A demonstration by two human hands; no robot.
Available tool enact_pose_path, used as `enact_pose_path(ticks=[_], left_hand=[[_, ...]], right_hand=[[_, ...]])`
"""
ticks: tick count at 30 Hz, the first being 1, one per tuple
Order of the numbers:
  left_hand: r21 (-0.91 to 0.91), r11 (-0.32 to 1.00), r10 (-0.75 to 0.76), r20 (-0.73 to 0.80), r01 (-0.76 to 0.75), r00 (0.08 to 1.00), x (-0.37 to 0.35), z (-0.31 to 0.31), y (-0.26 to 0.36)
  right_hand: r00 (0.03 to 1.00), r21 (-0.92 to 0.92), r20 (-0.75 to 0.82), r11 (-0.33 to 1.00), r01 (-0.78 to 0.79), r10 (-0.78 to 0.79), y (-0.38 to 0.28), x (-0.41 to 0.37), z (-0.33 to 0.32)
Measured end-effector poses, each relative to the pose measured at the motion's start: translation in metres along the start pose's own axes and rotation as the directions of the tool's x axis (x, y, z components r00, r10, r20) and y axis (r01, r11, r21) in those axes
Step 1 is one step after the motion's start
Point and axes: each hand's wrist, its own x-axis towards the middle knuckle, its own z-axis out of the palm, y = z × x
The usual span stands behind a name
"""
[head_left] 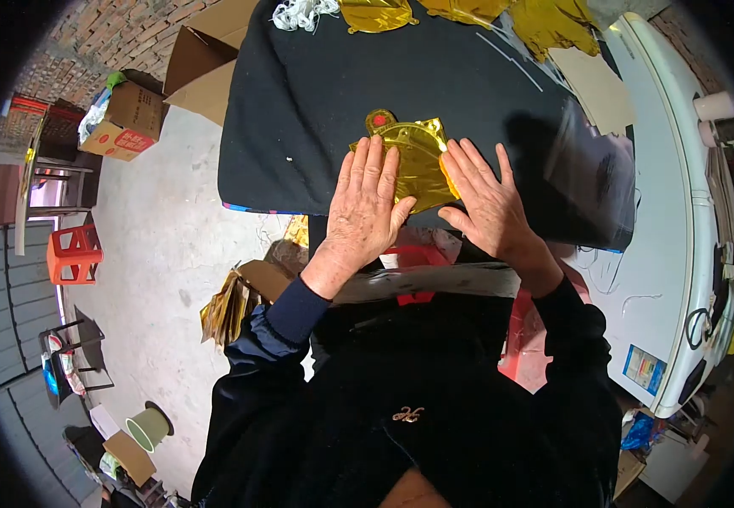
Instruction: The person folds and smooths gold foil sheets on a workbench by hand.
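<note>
A shiny gold foil piece [422,173] lies on the black cloth-covered table [324,93], close to its front edge. It has a rounded tab with a red dot [379,121] at its far side. My left hand [362,199] rests flat on the left part of the foil, fingers stretched out. On the right edge of the foil lies my right hand [487,199], its fingers straight and spread, with a bit of orange-yellow showing beside the fingertips. Neither hand grips anything. Part of the foil is hidden under both hands.
More gold foil pieces [375,15] and a bundle of white string [303,12] lie at the table's far edge. Clear plastic sheeting [595,182] covers the right side. A white appliance [663,212] stands at right. Cardboard boxes [134,118] and a red stool [76,254] are at left.
</note>
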Motion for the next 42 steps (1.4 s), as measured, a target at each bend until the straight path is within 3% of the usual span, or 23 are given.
enact_pose_path(ticks=[4, 8, 11, 14, 18, 26, 32, 33, 42], left_hand=[[0.002, 1.000, 0.003, -0.003, -0.003, 1.000, -0.002, 0.001, 0.000], [0.020, 1.000, 0.011, 0.015, -0.012, 1.000, -0.001, 0.002, -0.002], [0.004, 1.000, 0.010, 0.016, -0.010, 1.000, -0.003, 0.001, -0.003], [0.006, 0.998, 0.069, -0.021, -0.069, 0.997, -0.006, -0.005, -0.003], [-0.007, 0.992, 0.125, 0.049, -0.125, 0.991, -0.010, -0.019, 0.002], [-0.306, 0.945, 0.081, -0.134, -0.119, 0.988, 0.025, -0.025, 0.040], [-0.261, 0.965, -0.019, -0.120, -0.013, 0.993, 0.015, 0.007, 0.018], [-0.186, 0.982, -0.011, -0.090, -0.006, 0.996, 0.010, 0.007, 0.014], [-0.102, 0.994, -0.024, 0.008, 0.024, 1.000, 0.008, 0.006, 0.011]], right_hand=[[1.000, 0.038, -0.016, 0.999, 0.024, -0.023, -0.025, 0.008, -0.004], [0.998, 0.092, 0.067, 0.995, -0.026, 0.020, -0.039, 0.009, 0.012], [0.991, 0.024, 0.129, 0.999, -0.028, 0.025, -0.037, 0.009, 0.015], [0.993, 0.045, 0.115, 0.999, -0.025, 0.020, -0.037, 0.009, 0.013], [0.994, 0.042, 0.101, 0.999, -0.035, 0.030, -0.038, 0.010, 0.014], [0.999, 0.044, 0.053, 0.999, -0.006, 0.004, -0.036, 0.009, 0.021], [0.993, 0.069, 0.117, 0.998, -0.014, 0.005, -0.039, 0.014, 0.005], [0.993, 0.075, 0.115, 0.997, -0.020, 0.011, -0.040, 0.015, 0.003], [0.993, 0.108, 0.117, 0.994, -0.025, 0.013, -0.039, 0.014, 0.001]])
